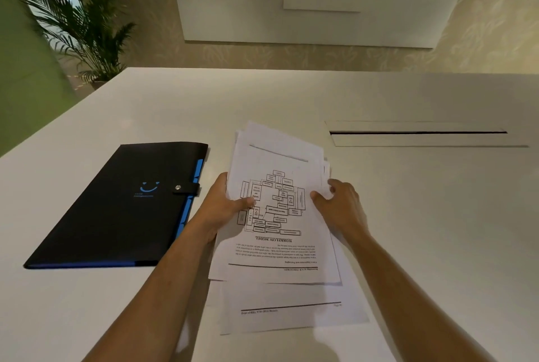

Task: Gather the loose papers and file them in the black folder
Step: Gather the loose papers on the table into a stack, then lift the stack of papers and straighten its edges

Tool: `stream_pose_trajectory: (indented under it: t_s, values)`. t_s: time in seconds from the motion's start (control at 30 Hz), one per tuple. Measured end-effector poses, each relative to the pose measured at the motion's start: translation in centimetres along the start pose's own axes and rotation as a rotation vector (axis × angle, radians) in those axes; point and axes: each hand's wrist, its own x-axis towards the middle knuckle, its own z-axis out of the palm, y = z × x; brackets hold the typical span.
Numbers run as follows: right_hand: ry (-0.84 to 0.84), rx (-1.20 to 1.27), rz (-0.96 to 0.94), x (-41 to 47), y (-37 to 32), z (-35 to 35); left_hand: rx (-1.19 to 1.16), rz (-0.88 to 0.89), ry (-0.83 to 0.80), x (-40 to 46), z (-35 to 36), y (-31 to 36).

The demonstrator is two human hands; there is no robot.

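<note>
The loose papers [280, 245] are pinched at both side edges by the left hand [224, 204] and right hand [339, 204], presumably for squaring before the closed black folder [122, 210] is opened.

Both bare forearms outstretched, left hand [226, 204] and right hand [339, 201] each in closed grip, thumbs uppermost.

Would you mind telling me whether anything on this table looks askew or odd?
The papers are fanned unevenly, edges misaligned, and the top sheet's print faces away. One sheet lies apart underneath. The black folder is still snapped shut.
</note>
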Motion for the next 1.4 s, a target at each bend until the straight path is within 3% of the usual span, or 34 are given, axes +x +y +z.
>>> stream_pose_trajectory:
  t_s: [0.13, 0.2, 0.27, 0.47, 0.67, 0.8, 1.0, 1.4]
  values:
    - [-0.133, 0.485, 0.152, 0.8, -0.1, -1.0, -0.140, 0.090, 0.008, -0.3, -0.2, 0.9]
    - [-0.282, 0.821, 0.115, 1.1, -0.1, -1.8, -0.207, 0.124, 0.001, -0.3, -0.4, 1.6]
    - [-0.364, 0.998, -0.016, 1.1, -0.7, -2.7, -0.236, 0.167, -0.017, -0.2, -0.5, 2.5]
    - [0.011, 0.799, -0.312, 2.5, -5.7, -6.2, -0.204, 0.377, 0.090, 0.5, -0.8, 7.6]
    - [0.216, 0.828, -0.543, 2.4, -9.8, -10.2, -0.130, 0.612, 0.258, 0.4, -1.2, 12.9]
    - [0.232, 0.829, -0.557, 2.2, -10.2, -10.8, -0.229, 0.673, 0.253, 0.2, -1.1, 14.1]
    - [0.145, 0.911, -0.440, 2.6, -8.4, -8.3, -0.319, 0.580, 0.257, 0.6, 0.1, 11.8]
    - [0.157, 0.869, -0.467, 3.6, -10.8, -8.3, -0.228, 0.514, 0.320, 2.4, 0.1, 12.9]
